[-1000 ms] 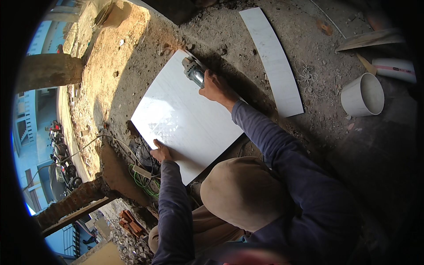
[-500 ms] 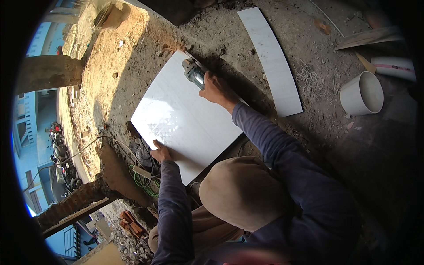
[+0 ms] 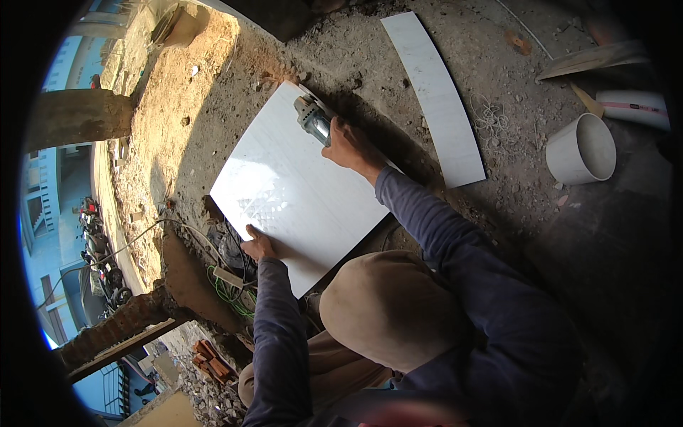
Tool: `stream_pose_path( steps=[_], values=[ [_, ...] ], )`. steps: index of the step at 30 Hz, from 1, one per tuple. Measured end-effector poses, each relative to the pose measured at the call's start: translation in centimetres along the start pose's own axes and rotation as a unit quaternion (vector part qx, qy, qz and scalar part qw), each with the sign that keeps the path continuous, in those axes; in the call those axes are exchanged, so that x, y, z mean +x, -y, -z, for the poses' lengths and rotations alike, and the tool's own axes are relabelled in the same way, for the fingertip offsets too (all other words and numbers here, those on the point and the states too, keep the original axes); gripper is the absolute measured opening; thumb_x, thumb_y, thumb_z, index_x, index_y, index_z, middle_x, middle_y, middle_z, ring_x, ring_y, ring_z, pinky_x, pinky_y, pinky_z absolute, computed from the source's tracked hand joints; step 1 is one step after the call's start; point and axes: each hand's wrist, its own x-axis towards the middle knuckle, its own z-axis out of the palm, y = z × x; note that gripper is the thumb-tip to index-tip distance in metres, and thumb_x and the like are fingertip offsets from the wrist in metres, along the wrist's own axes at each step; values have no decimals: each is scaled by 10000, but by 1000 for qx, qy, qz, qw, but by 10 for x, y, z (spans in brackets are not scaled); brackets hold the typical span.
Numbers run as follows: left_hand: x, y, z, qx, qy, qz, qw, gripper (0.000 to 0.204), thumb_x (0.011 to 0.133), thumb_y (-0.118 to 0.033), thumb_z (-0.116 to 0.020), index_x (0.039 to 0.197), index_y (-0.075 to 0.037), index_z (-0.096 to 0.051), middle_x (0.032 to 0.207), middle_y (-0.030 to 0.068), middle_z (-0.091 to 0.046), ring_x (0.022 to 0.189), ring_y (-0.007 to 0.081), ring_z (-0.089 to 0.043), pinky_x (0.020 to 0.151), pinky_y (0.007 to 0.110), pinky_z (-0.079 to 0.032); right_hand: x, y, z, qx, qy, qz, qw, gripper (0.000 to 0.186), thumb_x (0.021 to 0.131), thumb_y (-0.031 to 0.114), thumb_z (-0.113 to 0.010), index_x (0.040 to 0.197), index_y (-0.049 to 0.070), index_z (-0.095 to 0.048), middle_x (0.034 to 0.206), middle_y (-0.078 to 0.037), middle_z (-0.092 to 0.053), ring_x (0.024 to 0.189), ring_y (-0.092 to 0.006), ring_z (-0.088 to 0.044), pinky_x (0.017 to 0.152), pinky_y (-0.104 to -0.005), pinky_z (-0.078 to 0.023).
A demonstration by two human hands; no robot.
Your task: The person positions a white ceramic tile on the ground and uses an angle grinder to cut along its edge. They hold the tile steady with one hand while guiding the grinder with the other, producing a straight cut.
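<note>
A large white square tile (image 3: 295,188) lies flat on the rough ground in front of me. My right hand (image 3: 350,147) grips a grey angle grinder (image 3: 313,119) at the tile's far right edge. My left hand (image 3: 257,245) presses flat on the tile's near left edge, fingers apart. Both my arms wear dark blue sleeves, and my bent knee in tan trousers (image 3: 388,309) sits just below the tile.
A long narrow white tile strip (image 3: 435,96) lies to the right of the tile. A short white pipe section (image 3: 580,149) and a white pipe (image 3: 633,108) rest at far right. Cables and a green cord (image 3: 229,288) sit at the ledge beside my left hand; the drop lies left.
My right hand with the grinder has shifted slightly along the tile's far edge. My left hand has stayed in place on the tile.
</note>
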Motion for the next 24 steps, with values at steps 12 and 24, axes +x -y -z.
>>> stream_pose_path(
  steps=[12, 24],
  values=[
    [2, 3, -2, -5, 4, 0, 1000, 983, 967, -707, -571, 1049, 272, -599, 998, 441, -657, 957, 547, -643, 897, 539, -500, -7, -1, 4, 26, -2, -4, 1000, 560, 802, 195, -759, 1224, -115, -561, 1150, -359, -678, 1060, -481, -700, 905, -496, -602],
    [11, 10, -5, 18, 32, 9, 999, 954, 934, -772, -560, 1134, 160, -572, 1088, 362, -675, 1028, 514, -666, 921, 553, -527, -11, -4, 4, 26, 2, -9, 1000, 595, 807, 201, -735, 1261, -126, -535, 1154, -363, -677, 1046, -486, -702, 902, -502, -602]
  ],
)
